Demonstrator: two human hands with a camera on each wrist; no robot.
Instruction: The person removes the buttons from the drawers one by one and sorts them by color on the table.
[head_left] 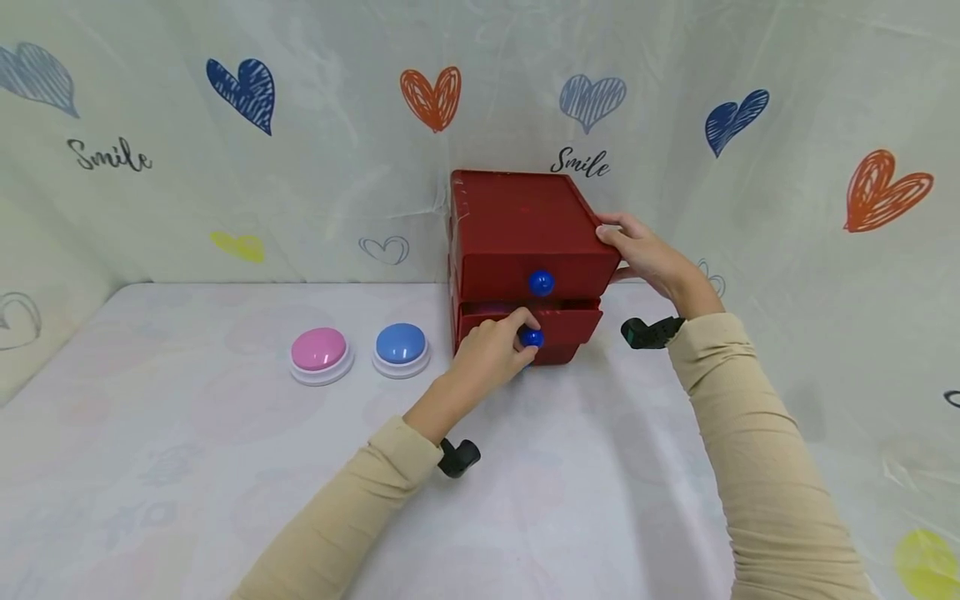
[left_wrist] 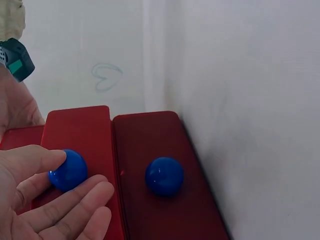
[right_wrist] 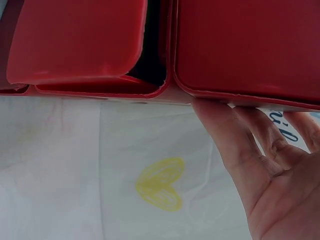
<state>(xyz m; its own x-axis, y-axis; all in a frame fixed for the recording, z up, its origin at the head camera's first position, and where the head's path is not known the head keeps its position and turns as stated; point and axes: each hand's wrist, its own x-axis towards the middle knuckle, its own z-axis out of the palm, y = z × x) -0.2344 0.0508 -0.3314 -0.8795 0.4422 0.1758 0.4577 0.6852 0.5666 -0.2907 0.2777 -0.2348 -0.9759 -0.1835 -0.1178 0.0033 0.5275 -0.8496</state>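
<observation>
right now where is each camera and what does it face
Head: on the head, facing forward and down at the red drawer cabinet, pink push button and blue push button; left hand, right hand and beige sleeves show.
Left wrist: on that wrist, facing the cabinet's front; the left hand, pinching the blue knob of the middle drawer, shows, with part of the right hand.
Right wrist: on that wrist, facing the cabinet's front edge and a yellow heart; the right hand shows.
Head and left wrist share that knob.

beige sleeves (head_left: 772,467) | folded cuffs (head_left: 705,337) | black wrist cameras (head_left: 460,457) | green patch (left_wrist: 16,67)
</observation>
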